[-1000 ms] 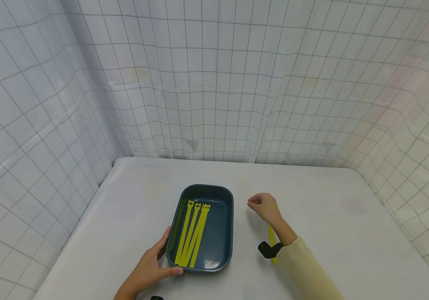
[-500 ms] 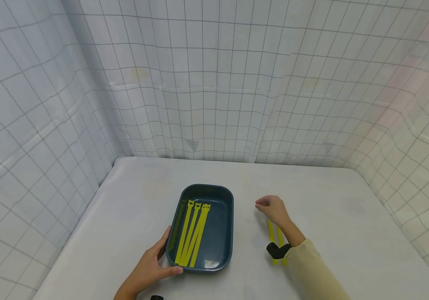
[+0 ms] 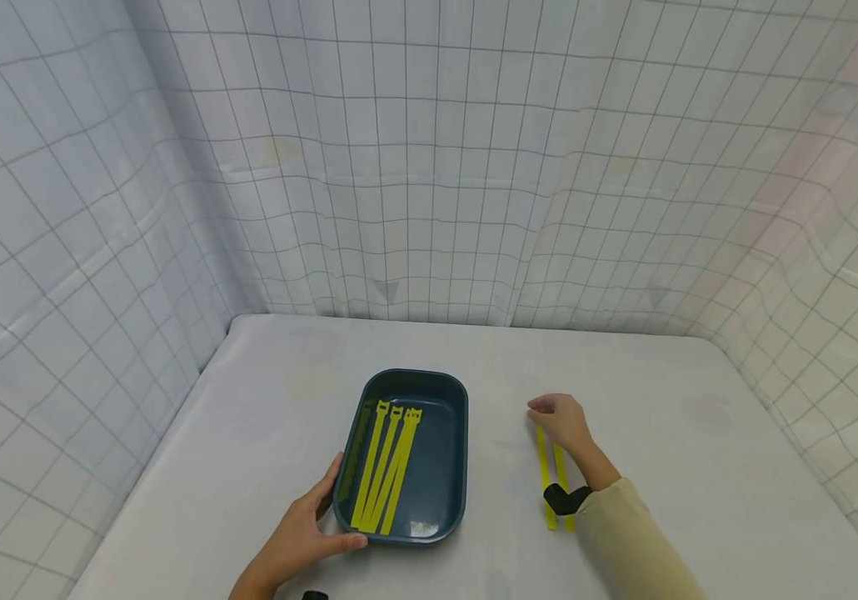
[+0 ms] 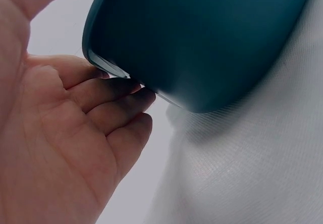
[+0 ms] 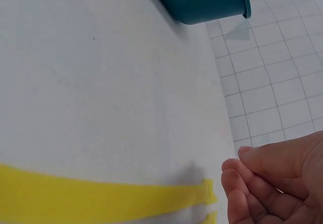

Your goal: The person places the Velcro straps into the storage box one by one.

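Note:
My left hand (image 3: 297,529) holds the near left corner of a dark teal tray (image 3: 436,475), thumb at the front rim and fingers along the side. From the left wrist view, its fingertips meet the tray's outer wall (image 4: 202,42). Inside lie several yellow hook-and-loop cable ties (image 3: 372,467), slotted heads toward the back. To the tray's right, two more yellow cable ties, a left one (image 3: 544,458) and a right one (image 3: 560,471), lie side by side on the table. Over their far ends is my right hand (image 3: 566,423), fingers curled and thumb against the index finger, with nothing visible between them.
A white cloth covers the table (image 3: 661,417). Grid-patterned white curtains (image 3: 429,167) hang behind it and at both sides. Each wrist wears a black strap; the right one (image 3: 567,500) overlaps the two ties in the head view.
My right hand has shifted to the right, away from the tray, uncovering more of the two ties on the table. My left hand and the tray stay in place.

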Available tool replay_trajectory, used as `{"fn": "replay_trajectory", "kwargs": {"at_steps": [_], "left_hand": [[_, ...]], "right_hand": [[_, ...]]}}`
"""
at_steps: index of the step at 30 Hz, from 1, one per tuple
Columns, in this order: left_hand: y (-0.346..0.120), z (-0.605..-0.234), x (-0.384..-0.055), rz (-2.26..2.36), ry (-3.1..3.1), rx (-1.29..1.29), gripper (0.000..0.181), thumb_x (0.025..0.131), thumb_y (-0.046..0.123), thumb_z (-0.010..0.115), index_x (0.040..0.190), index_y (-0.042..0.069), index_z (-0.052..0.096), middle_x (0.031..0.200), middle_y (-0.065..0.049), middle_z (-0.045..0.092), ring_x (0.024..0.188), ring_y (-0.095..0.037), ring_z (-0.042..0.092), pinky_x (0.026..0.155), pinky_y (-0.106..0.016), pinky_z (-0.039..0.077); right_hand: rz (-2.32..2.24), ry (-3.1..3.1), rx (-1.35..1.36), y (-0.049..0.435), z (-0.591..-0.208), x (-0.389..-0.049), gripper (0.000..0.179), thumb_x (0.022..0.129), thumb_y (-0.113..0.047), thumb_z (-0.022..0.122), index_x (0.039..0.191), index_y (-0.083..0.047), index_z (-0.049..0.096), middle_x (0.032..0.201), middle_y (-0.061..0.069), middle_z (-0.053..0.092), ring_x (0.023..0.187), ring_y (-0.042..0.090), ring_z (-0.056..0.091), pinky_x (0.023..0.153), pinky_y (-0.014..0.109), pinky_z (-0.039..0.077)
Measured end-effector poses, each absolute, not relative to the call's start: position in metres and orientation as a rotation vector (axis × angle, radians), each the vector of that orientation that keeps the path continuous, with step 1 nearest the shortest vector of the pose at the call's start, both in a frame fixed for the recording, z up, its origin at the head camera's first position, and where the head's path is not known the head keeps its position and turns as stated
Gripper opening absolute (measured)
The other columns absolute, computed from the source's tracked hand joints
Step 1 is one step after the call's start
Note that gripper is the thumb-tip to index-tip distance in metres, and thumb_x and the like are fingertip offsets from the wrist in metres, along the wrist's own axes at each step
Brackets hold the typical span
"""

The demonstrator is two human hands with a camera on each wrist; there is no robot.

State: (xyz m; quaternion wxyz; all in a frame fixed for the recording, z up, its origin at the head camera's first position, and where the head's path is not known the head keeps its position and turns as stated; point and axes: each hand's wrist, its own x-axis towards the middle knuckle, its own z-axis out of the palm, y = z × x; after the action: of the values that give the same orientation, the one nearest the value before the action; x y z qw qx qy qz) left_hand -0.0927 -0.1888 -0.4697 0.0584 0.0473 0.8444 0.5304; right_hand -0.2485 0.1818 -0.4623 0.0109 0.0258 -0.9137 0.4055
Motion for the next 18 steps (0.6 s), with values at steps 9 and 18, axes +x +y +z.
{"fn": "replay_trajectory", "kwargs": {"at_steps": [9, 18], "left_hand": [[-0.1885, -0.4683, -0.0925, 1.627, 2.551, 0.154, 0.108, 0.064, 0.028, 0.085, 0.147, 0.007, 0.018, 0.149, -0.011, 0.019, 0.133, -0.024, 0.022, 0.103, -0.040, 0.028], [-0.1890, -0.4680, -0.0926, 1.641, 2.537, 0.166, 0.107, 0.065, 0.027, 0.084, 0.147, 0.007, 0.018, 0.149, -0.011, 0.019, 0.133, -0.025, 0.022, 0.103, -0.040, 0.028]], "right_hand": [[1.244, -2.846, 0.025, 0.1877, -0.4648, -0.2462, 0.020, 0.085, -0.007, 0.063, 0.100, 0.006, 0.067, 0.096, 0.018, 0.065, 0.089, 0.031, 0.060, 0.074, 0.040, 0.051], [1.238, -2.846, -0.082, 0.1899, -0.4683, -0.2493, 0.027, 0.077, 0.000, 0.068, 0.103, 0.009, 0.065, 0.097, 0.019, 0.065, 0.088, 0.030, 0.060, 0.076, 0.040, 0.051]]}}
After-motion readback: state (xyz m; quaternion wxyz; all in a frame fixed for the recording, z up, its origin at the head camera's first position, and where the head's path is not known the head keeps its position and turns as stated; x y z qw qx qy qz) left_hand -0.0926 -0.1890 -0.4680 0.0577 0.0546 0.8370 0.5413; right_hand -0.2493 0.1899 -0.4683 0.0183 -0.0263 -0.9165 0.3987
